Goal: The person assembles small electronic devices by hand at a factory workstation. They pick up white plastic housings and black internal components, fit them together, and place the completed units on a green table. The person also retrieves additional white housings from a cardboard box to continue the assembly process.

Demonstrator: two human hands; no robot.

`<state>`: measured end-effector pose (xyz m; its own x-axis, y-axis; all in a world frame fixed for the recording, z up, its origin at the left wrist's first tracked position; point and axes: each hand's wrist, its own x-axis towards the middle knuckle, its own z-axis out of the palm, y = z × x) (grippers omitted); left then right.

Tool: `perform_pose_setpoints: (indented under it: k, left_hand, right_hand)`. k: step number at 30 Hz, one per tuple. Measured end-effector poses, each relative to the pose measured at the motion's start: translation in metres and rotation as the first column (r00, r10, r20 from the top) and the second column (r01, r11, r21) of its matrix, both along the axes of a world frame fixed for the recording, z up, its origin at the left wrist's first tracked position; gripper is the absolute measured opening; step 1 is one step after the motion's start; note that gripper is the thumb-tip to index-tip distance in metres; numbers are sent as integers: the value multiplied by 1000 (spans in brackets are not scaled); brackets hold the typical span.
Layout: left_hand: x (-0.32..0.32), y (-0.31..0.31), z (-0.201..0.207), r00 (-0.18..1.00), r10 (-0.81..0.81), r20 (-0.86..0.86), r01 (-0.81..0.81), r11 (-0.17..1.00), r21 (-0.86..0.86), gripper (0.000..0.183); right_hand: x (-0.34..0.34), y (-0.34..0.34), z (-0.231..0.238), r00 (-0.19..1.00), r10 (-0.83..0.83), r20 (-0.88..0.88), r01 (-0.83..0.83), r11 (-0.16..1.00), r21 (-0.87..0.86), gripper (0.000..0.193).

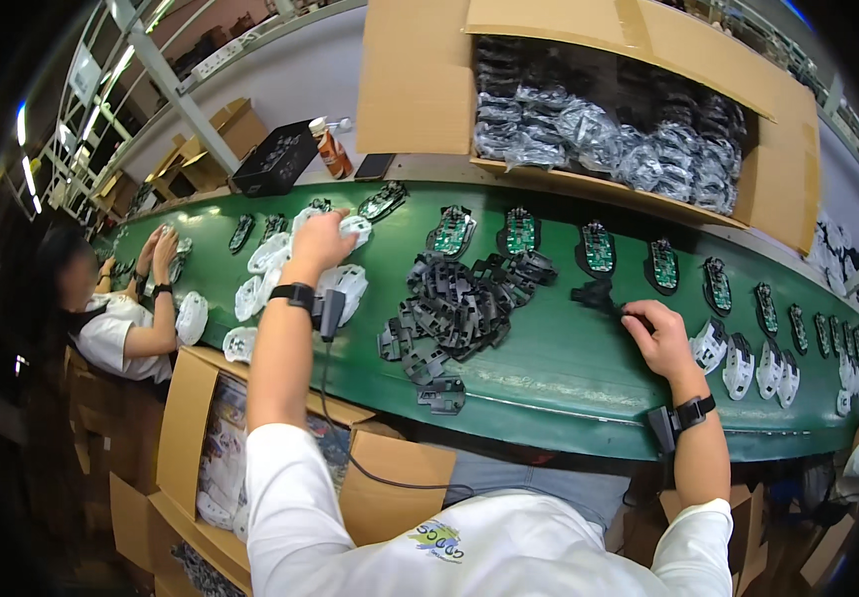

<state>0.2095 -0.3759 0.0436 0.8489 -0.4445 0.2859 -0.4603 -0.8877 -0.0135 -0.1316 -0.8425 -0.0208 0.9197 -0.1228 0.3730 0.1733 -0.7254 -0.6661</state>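
My left hand (322, 241) reaches over a cluster of white plastic mouse shells, its fingers closed on a white mouse shell (358, 229) and partly hidden behind the hand. More white shells (270, 254) lie around that wrist. My right hand (656, 336) pinches the end of a black plastic part (595, 296) just above the green belt. Between the two hands sits a heap of similar black plastic parts (454, 308). Behind the heap, mouse bases with green circuit boards (519, 231) stand in a row along the belt.
The green conveyor belt (549, 383) runs across the view. Beyond it stands a large carton (639, 204) of wrapped dark parts. A black bin (275, 159), a bottle (330, 149) and a phone (375, 166) are at the back left. Co-workers sit at both ends; a cable hangs from my left wrist.
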Motion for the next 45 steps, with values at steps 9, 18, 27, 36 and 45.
perform_pose_setpoints:
  k: [9,18,27,36,45]
  left_hand:
    - [0,-50,0,973,232,17,-227,932,284,68]
    - [-245,-181,26,742,-651,162,649,635,-419,67]
    - [-239,-201,-53,512,-774,373,858,477,-189,58]
    - [-209,-219,-22,670,-698,253,700,481,-527,69]
    - [-234,-263,-87,545,-801,-246,108,358,-927,39]
  right_hand:
    - [-8,-10,-17,928,-370,47,372,906,-202,27]
    - [-24,25,4,965,-203,-168,148,945,-291,59]
    - [-28,18,-5,983,-178,-49,142,899,-414,56]
    - [-22,26,5,988,-126,92,106,975,196,55]
    - [-16,33,1,967,59,249,-103,980,169,63]
